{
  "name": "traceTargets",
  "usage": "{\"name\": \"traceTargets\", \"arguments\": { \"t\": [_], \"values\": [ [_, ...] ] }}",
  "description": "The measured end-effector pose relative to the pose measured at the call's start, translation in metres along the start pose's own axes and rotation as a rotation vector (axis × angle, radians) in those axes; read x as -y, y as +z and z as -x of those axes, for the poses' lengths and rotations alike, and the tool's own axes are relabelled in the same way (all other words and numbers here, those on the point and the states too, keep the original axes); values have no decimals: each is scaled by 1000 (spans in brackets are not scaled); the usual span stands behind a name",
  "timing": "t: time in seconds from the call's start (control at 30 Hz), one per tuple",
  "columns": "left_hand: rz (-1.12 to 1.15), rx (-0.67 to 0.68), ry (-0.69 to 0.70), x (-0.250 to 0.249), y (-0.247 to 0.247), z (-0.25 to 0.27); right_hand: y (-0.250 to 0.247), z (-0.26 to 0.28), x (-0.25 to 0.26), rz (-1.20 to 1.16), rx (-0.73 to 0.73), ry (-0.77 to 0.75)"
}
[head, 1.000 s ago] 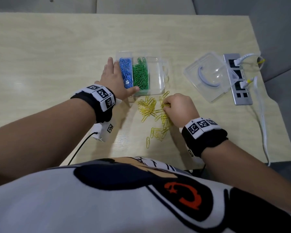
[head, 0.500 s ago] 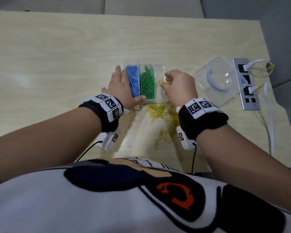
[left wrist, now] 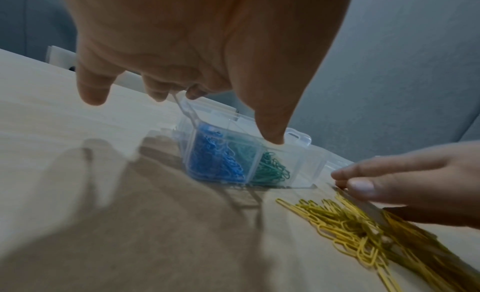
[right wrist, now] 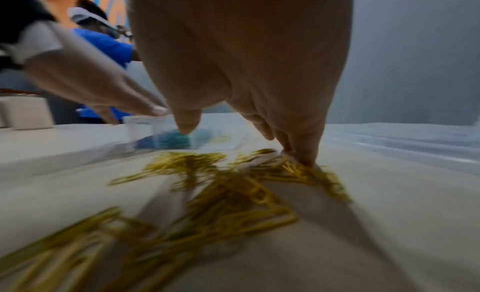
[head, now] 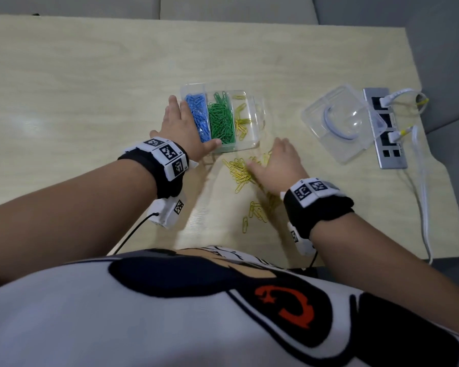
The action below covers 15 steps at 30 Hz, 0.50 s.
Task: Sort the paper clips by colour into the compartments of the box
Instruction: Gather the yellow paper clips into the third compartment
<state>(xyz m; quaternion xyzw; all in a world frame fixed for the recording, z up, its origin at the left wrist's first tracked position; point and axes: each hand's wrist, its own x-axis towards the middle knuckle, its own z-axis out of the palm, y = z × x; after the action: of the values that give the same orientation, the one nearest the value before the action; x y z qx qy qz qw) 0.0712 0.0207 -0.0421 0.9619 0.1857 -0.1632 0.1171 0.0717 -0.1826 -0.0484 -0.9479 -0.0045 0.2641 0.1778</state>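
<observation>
pale wood table [head: 90,83], grey sofa [head: 435,35] behind. left hand [head: 182,128] lies flat against the box [head: 252,144]; right hand [head: 278,165], fingers spread, rests on loose yellow clips [head: 239,173] just in front of it.

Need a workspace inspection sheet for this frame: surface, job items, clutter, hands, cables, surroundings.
Surface: light wooden table.
Job's things: clear box holds blue clips in its left compartment, green clips in the middle one and a few yellow in the right; loose yellow clips lie on the table before it.
Clutter: clear lid right of the box.
Grippers: left hand rests against the box; right hand reaches into the loose yellow clips.
Cables: white cables plugged into power strip.
Surroundings: grey sofa.
</observation>
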Motion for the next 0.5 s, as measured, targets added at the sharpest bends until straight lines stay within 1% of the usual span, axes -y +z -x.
{"name": "traceTargets", "arguments": {
  "t": [0.07, 0.13, 0.2, 0.23, 0.3, 0.37, 0.43, 0.5],
  "values": [
    [6, 0, -8, 2, -1, -2, 14, 7, 9, 52, 18, -134],
    [23, -6, -15, 4, -1, -4, 23, 11, 15, 192, 10, -261],
    [34, -13, -16, 7, -1, -7, 29, 12, 15, 306, -30, -352],
    [33, -11, -14, 9, -1, -8, 29, 12, 13, 326, -63, -382],
    [29, -3, -9, 10, -2, -9, 27, 10, 8, 335, -133, -430],
    [30, 6, -4, 10, -3, -9, 21, 8, 3, 354, -156, -453],
    [32, 12, 2, 11, -3, -10, 16, 3, -2, 368, -153, -448],
    [36, 20, 9, 11, -3, -10, 11, -2, -7, 334, -164, -405]
  ]
}}
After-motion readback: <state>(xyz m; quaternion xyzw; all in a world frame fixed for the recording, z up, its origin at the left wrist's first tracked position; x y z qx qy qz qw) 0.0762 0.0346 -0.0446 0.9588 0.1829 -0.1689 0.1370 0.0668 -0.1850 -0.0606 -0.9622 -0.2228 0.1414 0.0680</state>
